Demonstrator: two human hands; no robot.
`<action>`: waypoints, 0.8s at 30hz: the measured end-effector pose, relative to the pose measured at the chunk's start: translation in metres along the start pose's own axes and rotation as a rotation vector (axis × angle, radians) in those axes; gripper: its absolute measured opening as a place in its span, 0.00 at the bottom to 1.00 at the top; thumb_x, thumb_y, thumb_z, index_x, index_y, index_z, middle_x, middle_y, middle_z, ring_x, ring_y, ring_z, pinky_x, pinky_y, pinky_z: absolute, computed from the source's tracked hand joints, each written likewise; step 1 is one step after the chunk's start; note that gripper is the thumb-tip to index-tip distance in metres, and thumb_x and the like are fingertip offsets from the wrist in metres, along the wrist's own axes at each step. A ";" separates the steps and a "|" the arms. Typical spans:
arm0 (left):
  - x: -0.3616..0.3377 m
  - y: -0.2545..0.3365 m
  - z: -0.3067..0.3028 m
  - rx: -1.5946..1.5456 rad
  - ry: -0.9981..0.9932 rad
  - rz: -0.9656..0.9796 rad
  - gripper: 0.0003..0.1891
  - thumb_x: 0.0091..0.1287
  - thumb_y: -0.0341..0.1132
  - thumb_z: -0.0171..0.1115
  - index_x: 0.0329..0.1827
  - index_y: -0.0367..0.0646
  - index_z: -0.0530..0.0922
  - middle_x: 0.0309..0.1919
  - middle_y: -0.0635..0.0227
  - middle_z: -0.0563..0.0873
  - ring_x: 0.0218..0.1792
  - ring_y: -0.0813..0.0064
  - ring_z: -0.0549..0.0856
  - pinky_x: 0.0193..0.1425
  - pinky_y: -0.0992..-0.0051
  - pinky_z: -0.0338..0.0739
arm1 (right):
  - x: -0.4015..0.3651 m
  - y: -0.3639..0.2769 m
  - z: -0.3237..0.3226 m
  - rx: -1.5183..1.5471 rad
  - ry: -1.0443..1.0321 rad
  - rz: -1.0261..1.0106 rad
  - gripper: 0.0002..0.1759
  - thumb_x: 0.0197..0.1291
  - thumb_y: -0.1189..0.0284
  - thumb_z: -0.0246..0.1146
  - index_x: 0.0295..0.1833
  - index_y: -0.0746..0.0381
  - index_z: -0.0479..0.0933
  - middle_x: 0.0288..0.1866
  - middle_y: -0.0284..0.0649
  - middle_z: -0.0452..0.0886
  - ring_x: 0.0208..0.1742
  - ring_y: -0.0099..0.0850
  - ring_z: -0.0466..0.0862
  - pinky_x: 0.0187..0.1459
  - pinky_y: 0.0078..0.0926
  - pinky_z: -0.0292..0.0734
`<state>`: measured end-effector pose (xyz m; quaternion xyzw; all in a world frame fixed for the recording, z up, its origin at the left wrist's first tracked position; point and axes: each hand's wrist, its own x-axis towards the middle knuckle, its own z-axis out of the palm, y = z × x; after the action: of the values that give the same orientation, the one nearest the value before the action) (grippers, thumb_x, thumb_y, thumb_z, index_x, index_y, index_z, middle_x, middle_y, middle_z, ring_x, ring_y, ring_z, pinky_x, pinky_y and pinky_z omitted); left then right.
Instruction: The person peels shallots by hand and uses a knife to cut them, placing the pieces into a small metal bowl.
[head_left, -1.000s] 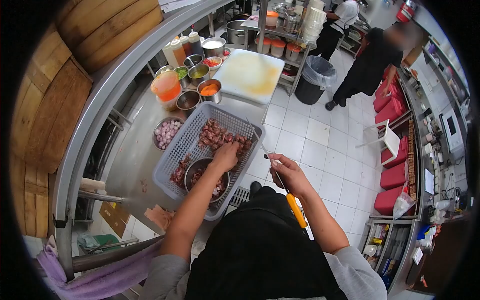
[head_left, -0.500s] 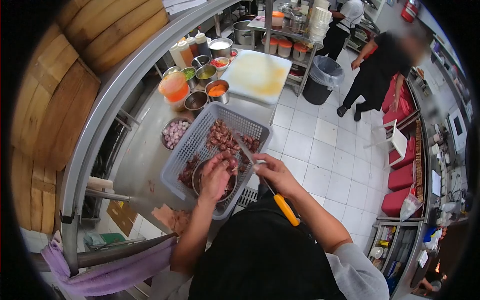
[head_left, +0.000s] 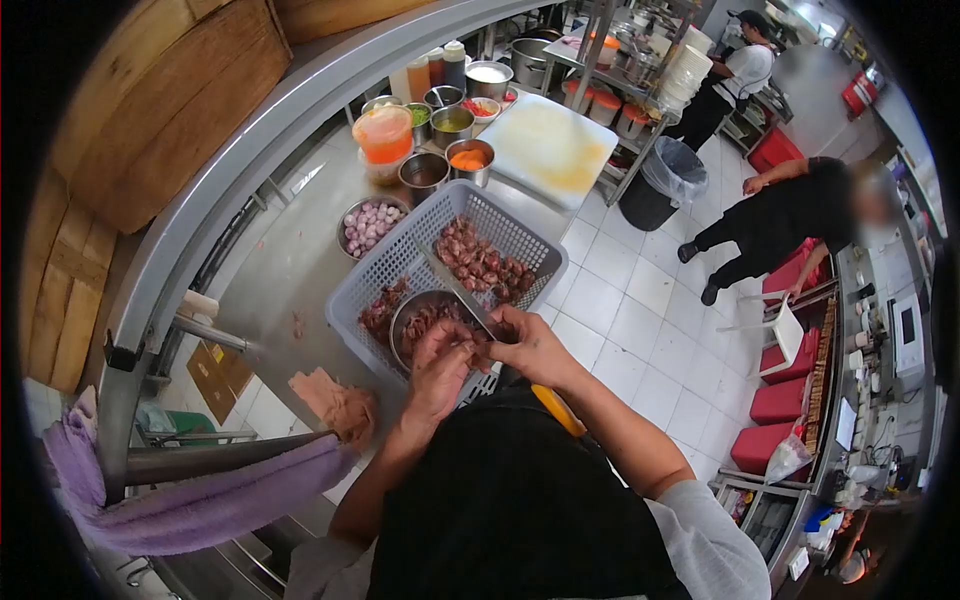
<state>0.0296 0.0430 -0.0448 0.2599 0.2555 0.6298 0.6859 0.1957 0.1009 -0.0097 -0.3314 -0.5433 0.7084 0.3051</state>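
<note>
Over bowl [head_left: 408, 312]: left hand [head_left: 440, 368] pinches meat [head_left: 462, 343], right hand [head_left: 530, 345] grips knife [head_left: 455, 290]

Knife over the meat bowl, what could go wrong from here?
1. The knife blade runs right beside the left hand; a slip of the right hand could nick a finger.
2. The basket corner seems to overhang the counter edge, so leaning on it might tip it.
</note>
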 end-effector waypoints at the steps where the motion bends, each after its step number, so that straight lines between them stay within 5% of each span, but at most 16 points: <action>1: -0.001 -0.001 0.000 0.035 0.005 0.006 0.06 0.71 0.25 0.56 0.48 0.39 0.74 0.42 0.64 0.83 0.38 0.72 0.83 0.42 0.69 0.80 | 0.002 0.001 -0.001 -0.029 -0.018 -0.005 0.13 0.59 0.77 0.66 0.48 0.66 0.74 0.37 0.34 0.83 0.35 0.21 0.82 0.39 0.19 0.75; 7: -0.004 0.003 -0.002 0.274 0.101 0.040 0.09 0.72 0.26 0.59 0.53 0.36 0.78 0.40 0.65 0.83 0.34 0.79 0.81 0.37 0.77 0.79 | 0.008 -0.010 -0.010 0.152 -0.050 0.301 0.09 0.58 0.71 0.67 0.36 0.64 0.76 0.25 0.32 0.76 0.21 0.20 0.72 0.23 0.19 0.66; 8: -0.004 0.005 -0.004 0.313 0.117 0.036 0.10 0.72 0.28 0.61 0.54 0.36 0.79 0.41 0.66 0.83 0.35 0.82 0.81 0.36 0.80 0.78 | 0.008 -0.003 -0.009 0.243 -0.006 0.325 0.12 0.59 0.67 0.68 0.30 0.60 0.74 0.22 0.29 0.72 0.17 0.17 0.65 0.17 0.19 0.56; 12: -0.002 0.013 -0.005 0.553 0.047 0.060 0.12 0.72 0.28 0.61 0.57 0.36 0.80 0.38 0.68 0.83 0.34 0.83 0.80 0.35 0.81 0.77 | 0.007 -0.007 -0.009 0.325 -0.024 0.448 0.16 0.61 0.64 0.69 0.28 0.58 0.71 0.20 0.27 0.69 0.17 0.18 0.66 0.18 0.19 0.57; 15: 0.002 0.009 -0.013 0.670 -0.007 0.082 0.12 0.73 0.29 0.61 0.56 0.36 0.79 0.35 0.69 0.83 0.29 0.84 0.78 0.31 0.82 0.74 | 0.009 -0.002 -0.010 0.328 -0.080 0.488 0.17 0.63 0.59 0.68 0.31 0.59 0.73 0.22 0.27 0.69 0.19 0.18 0.66 0.20 0.18 0.57; 18: 0.002 0.010 -0.009 0.187 0.230 0.024 0.10 0.73 0.30 0.61 0.53 0.38 0.77 0.29 0.72 0.80 0.19 0.87 0.70 0.21 0.82 0.63 | 0.005 -0.003 -0.006 0.185 -0.015 0.441 0.16 0.64 0.59 0.66 0.35 0.60 0.75 0.24 0.27 0.69 0.20 0.18 0.67 0.22 0.18 0.59; 21: -0.002 0.022 -0.013 0.057 0.220 -0.006 0.09 0.73 0.30 0.60 0.53 0.39 0.77 0.24 0.74 0.76 0.18 0.87 0.68 0.19 0.84 0.59 | -0.006 -0.008 -0.004 0.122 0.053 0.270 0.19 0.65 0.56 0.66 0.40 0.63 0.79 0.27 0.27 0.72 0.25 0.18 0.69 0.26 0.19 0.61; 24: -0.004 0.028 -0.006 0.029 0.254 -0.018 0.08 0.74 0.31 0.59 0.52 0.41 0.77 0.22 0.77 0.73 0.17 0.89 0.65 0.16 0.85 0.55 | -0.019 -0.020 -0.001 0.001 -0.041 0.221 0.24 0.67 0.62 0.66 0.62 0.63 0.75 0.36 0.27 0.75 0.41 0.18 0.73 0.41 0.15 0.66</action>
<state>0.0050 0.0408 -0.0299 0.1857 0.3516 0.6476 0.6500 0.2096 0.0905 0.0118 -0.3746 -0.5093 0.7447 0.2141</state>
